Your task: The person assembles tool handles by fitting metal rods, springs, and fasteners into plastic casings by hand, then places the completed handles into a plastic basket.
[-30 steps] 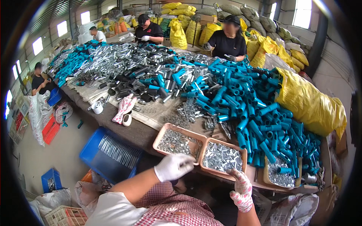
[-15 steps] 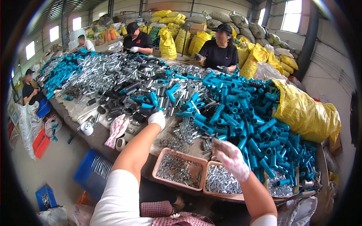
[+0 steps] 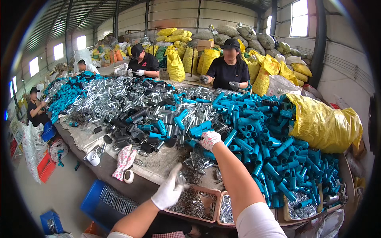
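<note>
Head view: the person's right hand point(image 3: 210, 139), in a white knitted glove, is stretched far out over the long work surface point(image 3: 103, 168) and rests on the near edge of the heap of teal-blue plastic tube fittings point(image 3: 254, 135), just where it meets the spread of short silver metal tubes point(image 3: 119, 99). Its fingers curl down among the pieces; whether the grip has closed on one I cannot tell. The left hand point(image 3: 168, 192), also in a white glove, hovers low over the shallow brown tray of small silver metal parts point(image 3: 194, 203), fingers half open, with something small and shiny at the fingertips (too blurred to say whether it is pinched or only touched). A second tray of the same parts point(image 3: 227, 208) sits touching it on the right.

By my reading, this is the picking-up step: one hand fetching a fitting from the heap, the other a small part from the tray. The next move seems to call for a firm close on one blue fitting and drawing both hands together near the body.

Against half a second ago, the hands have changed roles: then the left reached out to the heap and the right hung above the trays; now the right is out and the left is back over the tray.

Beside them lie a pink patterned glove point(image 3: 124, 160) and a yellow sack point(image 3: 325, 119); other people work across the surface.
</note>
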{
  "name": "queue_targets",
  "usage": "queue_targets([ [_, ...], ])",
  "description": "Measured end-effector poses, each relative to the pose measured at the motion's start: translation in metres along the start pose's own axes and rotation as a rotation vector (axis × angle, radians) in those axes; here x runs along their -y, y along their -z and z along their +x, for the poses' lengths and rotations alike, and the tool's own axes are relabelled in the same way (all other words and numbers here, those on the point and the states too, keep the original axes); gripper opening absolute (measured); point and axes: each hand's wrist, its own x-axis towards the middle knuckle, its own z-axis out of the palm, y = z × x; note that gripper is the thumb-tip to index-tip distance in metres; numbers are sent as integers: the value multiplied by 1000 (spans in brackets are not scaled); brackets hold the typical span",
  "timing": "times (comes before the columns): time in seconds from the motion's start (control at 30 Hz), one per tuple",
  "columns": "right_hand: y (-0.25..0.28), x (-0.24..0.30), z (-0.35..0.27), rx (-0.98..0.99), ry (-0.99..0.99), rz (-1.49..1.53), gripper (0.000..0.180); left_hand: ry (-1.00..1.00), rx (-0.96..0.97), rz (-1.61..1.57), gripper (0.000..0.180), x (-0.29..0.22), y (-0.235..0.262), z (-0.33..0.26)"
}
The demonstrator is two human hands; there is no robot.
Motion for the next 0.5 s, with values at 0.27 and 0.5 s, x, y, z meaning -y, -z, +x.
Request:
queue_targets([
  [0.27, 1, 6, -28, 131, 190, -114, 27, -16, -99, -270, 38, -5, -35, -41],
  [0.5, -1, -58, -49, 19, 361, -412, 12, -28, -137, -217, 39, 0, -71, -39],
])
